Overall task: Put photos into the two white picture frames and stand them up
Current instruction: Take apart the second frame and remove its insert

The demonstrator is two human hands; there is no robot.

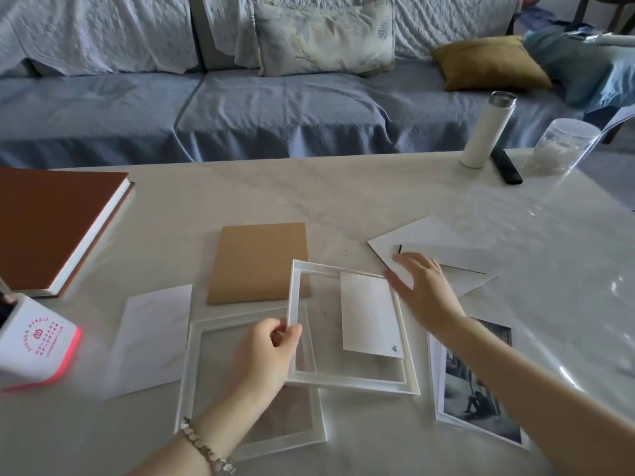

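Pinching frame (350,383) with left hand (264,355), resting spread right hand (424,286) on card (429,235), over pale marbled desk (309,194) before blue sofa (240,108).

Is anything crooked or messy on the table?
Yes. One white frame lies tilted across a corner of the other frame, and the left hand pinches its edge. The white card inside it sits off-centre, close to its right side. Nothing looks spilled or broken.

Home living room, blue-covered sofa (275,108) with cushions (489,63), pale coffee table (343,201), white flask (486,132)
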